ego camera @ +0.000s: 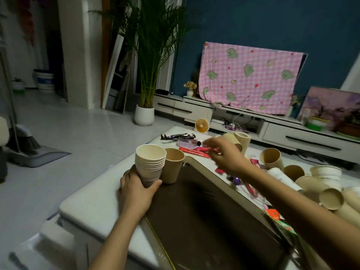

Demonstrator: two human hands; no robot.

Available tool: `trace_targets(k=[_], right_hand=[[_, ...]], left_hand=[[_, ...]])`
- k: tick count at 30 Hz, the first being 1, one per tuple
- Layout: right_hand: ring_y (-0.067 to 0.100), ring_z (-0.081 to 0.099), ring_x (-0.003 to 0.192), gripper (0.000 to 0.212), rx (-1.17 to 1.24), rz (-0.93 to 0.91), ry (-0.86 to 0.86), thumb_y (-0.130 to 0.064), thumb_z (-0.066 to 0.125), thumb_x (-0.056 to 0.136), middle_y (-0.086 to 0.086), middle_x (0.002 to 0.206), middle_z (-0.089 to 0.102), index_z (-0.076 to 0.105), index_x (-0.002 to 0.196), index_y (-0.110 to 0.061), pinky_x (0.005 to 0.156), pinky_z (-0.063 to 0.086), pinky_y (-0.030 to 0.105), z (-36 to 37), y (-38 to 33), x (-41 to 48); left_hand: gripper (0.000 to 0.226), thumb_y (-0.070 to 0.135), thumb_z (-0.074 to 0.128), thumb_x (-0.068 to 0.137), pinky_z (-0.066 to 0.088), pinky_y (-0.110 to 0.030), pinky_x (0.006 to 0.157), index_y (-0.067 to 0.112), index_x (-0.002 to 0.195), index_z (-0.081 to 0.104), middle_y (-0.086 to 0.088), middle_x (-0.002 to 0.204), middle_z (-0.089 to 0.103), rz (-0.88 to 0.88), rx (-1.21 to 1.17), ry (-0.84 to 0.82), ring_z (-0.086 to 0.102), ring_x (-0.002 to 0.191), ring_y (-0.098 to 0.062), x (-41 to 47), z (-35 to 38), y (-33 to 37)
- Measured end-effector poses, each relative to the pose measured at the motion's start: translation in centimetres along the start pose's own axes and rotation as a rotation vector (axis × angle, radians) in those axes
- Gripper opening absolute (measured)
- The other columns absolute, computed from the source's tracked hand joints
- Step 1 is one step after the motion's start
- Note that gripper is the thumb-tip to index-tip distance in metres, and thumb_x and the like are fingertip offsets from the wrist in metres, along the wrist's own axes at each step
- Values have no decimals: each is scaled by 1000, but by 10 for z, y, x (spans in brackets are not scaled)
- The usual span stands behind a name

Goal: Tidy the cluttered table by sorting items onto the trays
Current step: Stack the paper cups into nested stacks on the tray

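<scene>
While a stack of white paper cups (149, 162) stands upright at the far-left corner of a dark tray (204, 221), the person's left hand (136, 190) grips it low down, fingers and thumb curled round the bottom cup. The hand hides whether the stack's base rests on the tray or on the white table (93, 207). Touching the stack on its right is a single brown paper cup (173, 164), also upright.

Further right, the right hand (224, 154) is stretched over the clutter beyond the tray's rim, its fingertips near a flat red packet (194, 152). Blur makes it impossible to tell whether those fingers hold anything. A purple comb (185, 142) and a dark toy figure (177, 136) lie just behind.

At the far right, loose brown cups (271, 158) and a lone white cup (327, 174) stand or lie scattered on the table, outside the tray and well apart from the stack.

Cup-gathering appears half done, with the white cups nested and most brown ones uncollected. The reaching hand suggests the small items are being sorted now. The next move would seem to call for a firm pinch on one thin, flat piece and a lift clear of its neighbours, while the left hand steadies the tall, tippable stack.
</scene>
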State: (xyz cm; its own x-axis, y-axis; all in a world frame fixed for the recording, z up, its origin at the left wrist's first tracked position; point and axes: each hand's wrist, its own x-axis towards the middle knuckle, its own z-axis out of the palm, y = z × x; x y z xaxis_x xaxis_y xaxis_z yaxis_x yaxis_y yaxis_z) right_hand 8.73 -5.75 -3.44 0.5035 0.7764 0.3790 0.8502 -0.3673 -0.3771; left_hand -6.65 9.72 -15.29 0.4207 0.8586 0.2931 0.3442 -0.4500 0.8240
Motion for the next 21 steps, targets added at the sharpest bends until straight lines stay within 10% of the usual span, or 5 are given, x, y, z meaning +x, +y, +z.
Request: trace_targets(k=[9, 14, 21], right_hand=[[22, 51, 115, 52, -655, 437, -318, -6, 51, 88, 7, 136, 46, 40, 138, -19, 87, 47, 27, -65, 129, -42], [14, 54, 86, 20, -711, 441, -468, -15, 52, 92, 7, 104, 60, 58, 109, -8, 69, 45, 17, -71, 127, -31], [12, 57, 80, 14, -449, 45, -36, -13, 53, 92, 2, 95, 62, 63, 97, -5, 68, 48, 16, -87, 32, -9]], left_hand=[[76, 35, 77, 71, 39, -46, 99, 6, 131, 42, -16, 130, 50, -19, -9, -16, 36, 126, -32, -1, 2, 3], [72, 34, 78, 70, 39, -44, 95, 5, 127, 46, -16, 126, 53, -10, -5, 0, 38, 124, -32, -1, 3, 3], [73, 35, 78, 70, 40, -45, 97, 7, 128, 45, -15, 127, 52, -19, -16, 9, 38, 124, -31, -1, 4, 4]])
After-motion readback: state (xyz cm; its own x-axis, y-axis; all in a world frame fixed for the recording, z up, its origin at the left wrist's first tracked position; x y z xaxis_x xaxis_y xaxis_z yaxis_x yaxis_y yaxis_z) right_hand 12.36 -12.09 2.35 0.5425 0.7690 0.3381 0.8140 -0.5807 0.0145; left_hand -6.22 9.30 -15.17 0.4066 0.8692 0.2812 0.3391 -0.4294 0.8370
